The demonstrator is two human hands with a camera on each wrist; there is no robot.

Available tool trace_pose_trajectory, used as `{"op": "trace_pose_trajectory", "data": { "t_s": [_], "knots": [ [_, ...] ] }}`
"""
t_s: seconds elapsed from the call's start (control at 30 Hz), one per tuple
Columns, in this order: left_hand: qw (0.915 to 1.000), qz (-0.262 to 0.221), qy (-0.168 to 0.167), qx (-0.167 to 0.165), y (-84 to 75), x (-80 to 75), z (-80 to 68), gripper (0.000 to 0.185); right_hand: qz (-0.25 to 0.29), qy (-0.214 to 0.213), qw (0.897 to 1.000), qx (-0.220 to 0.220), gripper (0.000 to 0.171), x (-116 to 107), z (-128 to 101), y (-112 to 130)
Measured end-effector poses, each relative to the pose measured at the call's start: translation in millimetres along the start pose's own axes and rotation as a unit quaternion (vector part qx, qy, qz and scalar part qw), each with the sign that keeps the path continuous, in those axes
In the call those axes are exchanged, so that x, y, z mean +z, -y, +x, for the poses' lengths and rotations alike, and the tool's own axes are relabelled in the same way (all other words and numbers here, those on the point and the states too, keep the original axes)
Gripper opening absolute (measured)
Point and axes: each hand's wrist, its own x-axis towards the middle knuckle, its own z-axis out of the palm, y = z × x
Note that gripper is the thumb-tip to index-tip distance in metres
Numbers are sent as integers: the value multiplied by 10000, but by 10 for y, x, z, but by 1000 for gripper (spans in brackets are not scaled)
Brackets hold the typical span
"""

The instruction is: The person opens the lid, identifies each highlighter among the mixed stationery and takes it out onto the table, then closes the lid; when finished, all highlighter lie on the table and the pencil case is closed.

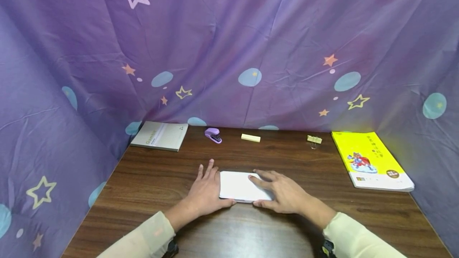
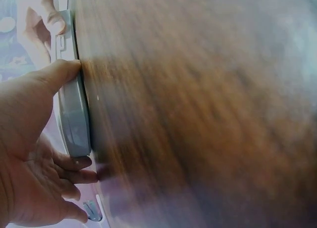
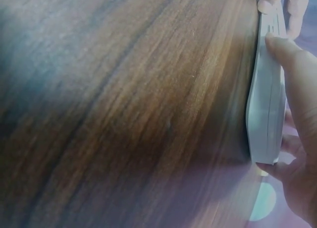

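Inspected at desk centre: flat white case [image 1: 239, 186] lying on the wooden table [image 1: 294, 158], roughly at 6 o'clock of the tabletop, nearest the person.

Left hand [image 1: 205, 191] set against the case's left edge, fingers straight and splayed toward 12 o'clock, thumb tucked along the near edge; from the left wrist view, thumb [image 2: 59, 73] pressed on the grey rim of the case [image 2: 74, 114], remaining fingers relaxed beside it. Not clenched; judged a bracing contact, stopping the case from sliding on the smooth wood.

Right hand [image 1: 281, 192] laid over the case's right portion, fingers extended flat across the top toward 10 o'clock, thumb at the near edge. From the right wrist view, thumb tip [image 3: 277, 42] resting on the thin side of the case [image 3: 265, 114], fingertips curling lightly under the far end (a seam visible along that side, so possibly a hinged lid; not confirmed). Judged a light hold from both sides, keeping the case square and steady.

Along the back edge, well apart from the hands: grey booklet [image 1: 160, 135] at 10 o'clock, purple stapler [image 1: 213, 135] at 11, pale eraser [image 1: 250, 137] at 12, binder clip [image 1: 314, 140] at 1, yellow book [image 1: 371, 160] at 2. Purple starred cloth [image 1: 229, 51] enclosing three sides.
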Motion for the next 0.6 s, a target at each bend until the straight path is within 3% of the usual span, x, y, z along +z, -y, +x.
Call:
{"op": "trace_pose_trajectory", "data": {
  "t_s": [0.33, 0.6],
  "knots": [
    [10000, -15, 11, -16, 14, -2, 14, 118, 322, 112, 9994, 26, 76, -53, 34, -15],
    [9996, -267, 19, -39, 39, 20, 38, 121, 653, 454, 9967, 167, 76, -143, 69, -42]
  ]
}}
